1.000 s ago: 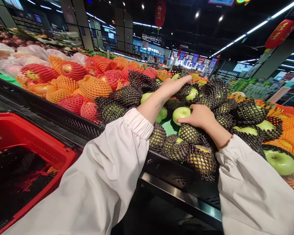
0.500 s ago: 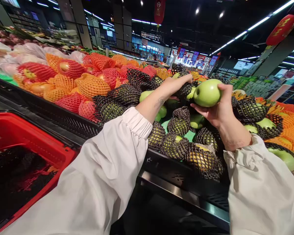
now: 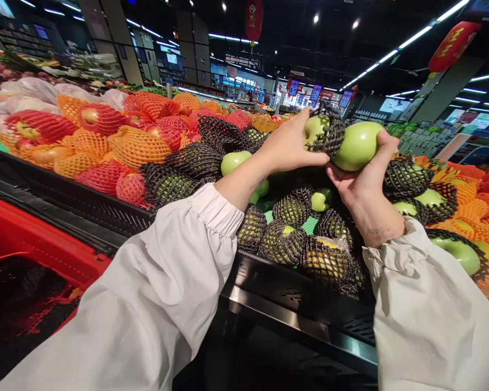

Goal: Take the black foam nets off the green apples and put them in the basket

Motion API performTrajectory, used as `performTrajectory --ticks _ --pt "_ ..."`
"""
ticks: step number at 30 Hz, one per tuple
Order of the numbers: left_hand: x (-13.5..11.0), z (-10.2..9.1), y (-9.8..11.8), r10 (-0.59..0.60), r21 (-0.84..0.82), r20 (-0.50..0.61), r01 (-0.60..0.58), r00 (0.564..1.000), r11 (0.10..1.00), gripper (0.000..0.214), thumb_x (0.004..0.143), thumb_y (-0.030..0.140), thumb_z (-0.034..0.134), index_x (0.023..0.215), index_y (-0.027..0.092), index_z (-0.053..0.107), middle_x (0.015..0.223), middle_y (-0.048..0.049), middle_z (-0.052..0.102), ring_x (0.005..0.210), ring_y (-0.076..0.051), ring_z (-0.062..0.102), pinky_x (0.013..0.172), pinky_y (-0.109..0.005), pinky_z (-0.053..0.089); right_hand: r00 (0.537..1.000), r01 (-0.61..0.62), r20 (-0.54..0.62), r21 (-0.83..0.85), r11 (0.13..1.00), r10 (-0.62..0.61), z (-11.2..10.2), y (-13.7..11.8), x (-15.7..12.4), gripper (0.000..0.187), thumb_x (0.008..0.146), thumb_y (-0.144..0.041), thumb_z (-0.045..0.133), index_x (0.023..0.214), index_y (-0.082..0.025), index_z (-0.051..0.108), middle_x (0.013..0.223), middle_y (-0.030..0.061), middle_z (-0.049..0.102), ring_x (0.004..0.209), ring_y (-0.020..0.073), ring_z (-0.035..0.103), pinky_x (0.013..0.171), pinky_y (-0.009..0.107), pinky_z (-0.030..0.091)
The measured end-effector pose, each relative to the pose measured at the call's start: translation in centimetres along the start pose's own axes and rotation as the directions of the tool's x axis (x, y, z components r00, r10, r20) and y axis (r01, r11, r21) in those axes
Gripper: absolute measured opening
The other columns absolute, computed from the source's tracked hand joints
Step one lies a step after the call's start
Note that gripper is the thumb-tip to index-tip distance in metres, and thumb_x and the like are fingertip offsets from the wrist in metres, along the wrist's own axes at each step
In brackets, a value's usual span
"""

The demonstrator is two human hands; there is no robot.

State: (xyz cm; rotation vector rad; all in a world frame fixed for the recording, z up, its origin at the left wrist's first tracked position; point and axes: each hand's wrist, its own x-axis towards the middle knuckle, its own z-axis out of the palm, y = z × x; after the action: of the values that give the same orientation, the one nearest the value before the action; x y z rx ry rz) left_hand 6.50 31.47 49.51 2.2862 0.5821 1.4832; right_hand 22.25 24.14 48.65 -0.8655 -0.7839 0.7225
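Note:
In my right hand point(image 3: 361, 187) I hold a bare, shiny green apple point(image 3: 356, 145), thumb on its right side and fingers beneath. My left hand point(image 3: 291, 141) grips another green apple point(image 3: 312, 130), partly wrapped in a black foam net point(image 3: 330, 133). The two fruits are side by side above the display, the net at or against the bare apple; whether they touch is hard to tell. Some of my left fingers are hidden behind the netted apple. Below my hands lie several green apples in black nets point(image 3: 283, 243) and an unwrapped-looking green apple point(image 3: 321, 200).
A black display crate point(image 3: 285, 282) runs across the front, edged by a metal rail point(image 3: 309, 320). Orange and red netted fruit point(image 3: 136, 146) fills the left; more orange-netted fruit point(image 3: 472, 203) lies right. A red shopping basket point(image 3: 44, 233) stands at lower left.
My left hand has lifted the netted green apple out of the pile and brought it up beside the bare apple. My right hand has risen slightly, still holding its apple. The view has shifted a little.

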Motion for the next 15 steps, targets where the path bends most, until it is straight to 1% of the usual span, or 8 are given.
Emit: performTrajectory --ticks 2,3,5,7,9,12,13,15 --pt "-0.4 0.0 1.1 0.090 -0.026 0.121 -0.088 0.989 0.996 0.077 0.055 0.026 0.090 0.124 0.021 0.057 0.122 -0.0087 0.066 0.129 -0.039 0.056 0.113 -0.050 0.040 0.993 0.120 0.005 0.049 0.992 -0.121 -0.1 0.1 0.3 0.056 0.076 -0.072 0.050 0.100 -0.022 0.061 0.102 0.0064 0.068 0.087 0.0198 0.068 0.060 0.030 0.052" --pt "-0.6 0.2 1.6 0.124 -0.040 0.201 -0.119 0.972 0.992 0.078 0.053 0.026 0.090 0.124 0.021 0.057 0.122 -0.0082 0.067 0.127 -0.039 0.058 0.113 -0.049 0.040 0.980 0.198 0.013 0.079 0.977 -0.200 -0.1 0.1 0.5 0.054 0.077 -0.071 0.051 0.101 -0.023 0.059 0.105 0.0059 0.067 0.093 0.0208 0.068 0.065 0.031 0.054" --pt "-1.1 0.6 2.2 0.159 -0.067 0.364 -0.145 0.918 0.987 0.079 0.053 0.028 0.090 0.125 0.021 0.057 0.123 -0.0077 0.068 0.124 -0.037 0.060 0.112 -0.048 0.041 0.946 0.321 0.001 0.118 0.940 -0.323 -0.3 -0.1 0.7 0.050 0.079 -0.067 0.050 0.104 -0.024 0.057 0.110 0.0056 0.066 0.103 0.0218 0.067 0.073 0.034 0.056" --pt "-1.4 1.1 2.4 0.156 -0.080 0.506 -0.134 0.848 0.988 0.082 0.054 0.032 0.088 0.128 0.021 0.056 0.128 -0.0074 0.068 0.124 -0.036 0.060 0.112 -0.046 0.042 0.941 0.339 -0.045 0.090 0.936 -0.336 -0.5 -0.4 0.8 0.051 0.080 -0.065 0.047 0.107 -0.023 0.056 0.109 0.0077 0.065 0.101 0.0229 0.069 0.072 0.034 0.055" --pt "-1.6 1.6 2.4 0.107 -0.049 0.633 -0.098 0.767 0.994 0.086 0.056 0.038 0.085 0.133 0.020 0.051 0.132 -0.0083 0.066 0.123 -0.033 0.062 0.110 -0.043 0.044 0.957 0.278 -0.085 0.012 0.960 -0.276 -0.6 -0.7 0.7 0.059 0.077 -0.069 0.047 0.108 -0.020 0.056 0.106 0.0104 0.066 0.091 0.0245 0.072 0.061 0.032 0.051" --pt "-1.7 1.9 2.4 -0.072 0.119 0.757 -0.028 0.650 0.993 0.093 0.060 0.050 0.079 0.140 0.017 0.044 0.134 -0.0106 0.066 0.118 -0.031 0.064 0.105 -0.040 0.048 0.962 0.241 -0.108 -0.080 0.967 -0.249 -0.6 -0.8 0.3 0.063 0.073 -0.073 0.050 0.104 -0.019 0.057 0.102 0.0110 0.067 0.080 0.0244 0.073 0.050 0.026 0.038" --pt "-1.7 1.9 2.5 -0.135 0.183 0.770 -0.013 0.623 0.983 0.095 0.060 0.055 0.077 0.141 0.018 0.043 0.137 -0.0111 0.064 0.120 -0.032 0.063 0.107 -0.040 0.047 0.958 0.255 -0.108 -0.098 0.962 -0.265 -0.6 -0.7 0.2 0.062 0.073 -0.073 0.051 0.104 -0.020 0.056 0.100 0.0099 0.067 0.078 0.0239 0.074 0.049 0.024 0.036" --pt "-1.7 2.0 2.7 -0.227 0.276 0.774 0.008 0.591 0.961 0.100 0.061 0.064 0.073 0.144 0.019 0.042 0.148 -0.0113 0.057 0.131 -0.032 0.057 0.113 -0.039 0.043 0.942 0.305 -0.106 -0.123 0.944 -0.318 -0.5 -0.5 0.1 0.060 0.074 -0.072 0.051 0.106 -0.021 0.053 0.097 0.0074 0.066 0.076 0.0233 0.074 0.049 0.023 0.034"
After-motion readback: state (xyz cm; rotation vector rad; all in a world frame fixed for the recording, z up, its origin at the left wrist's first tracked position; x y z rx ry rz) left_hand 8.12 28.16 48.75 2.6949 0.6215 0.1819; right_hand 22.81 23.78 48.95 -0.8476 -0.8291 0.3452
